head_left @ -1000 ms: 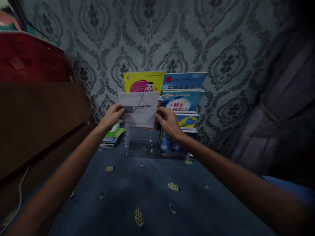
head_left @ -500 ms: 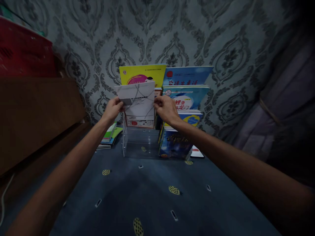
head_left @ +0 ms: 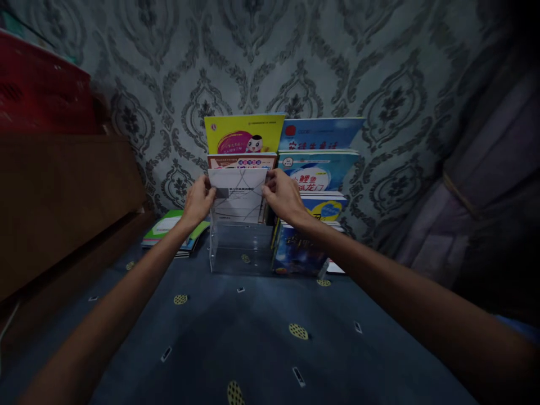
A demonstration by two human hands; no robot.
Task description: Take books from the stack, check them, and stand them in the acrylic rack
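A white booklet [head_left: 242, 197] with thin dark lines on its cover stands upright in the left half of a clear tiered book rack [head_left: 236, 259]. My left hand [head_left: 199, 199] pinches the booklet's left edge, and my right hand [head_left: 282, 194] grips its upper right edge. Just behind it rises a brown-bordered book [head_left: 240, 161], mostly covered. A yellow book [head_left: 244, 132] fills the rear tier. In the rack's right half stand a blue book [head_left: 323, 132], a teal book [head_left: 320, 169], a blue-and-yellow book [head_left: 327, 208] and a dark blue book [head_left: 299, 250].
A small stack of books [head_left: 166, 228] lies left of the rack, partly behind my left arm. Wooden furniture [head_left: 63, 202] bearing a red container [head_left: 42, 84] borders the left. A patterned wall stands behind, and a tied curtain [head_left: 476, 174] hangs at right. Dark patterned cloth [head_left: 236, 332] covers the surface.
Both hands have lowered the white booklet into the rack's left half. More of the yellow and brown-bordered books now shows above it, and more of the stack at left is visible.
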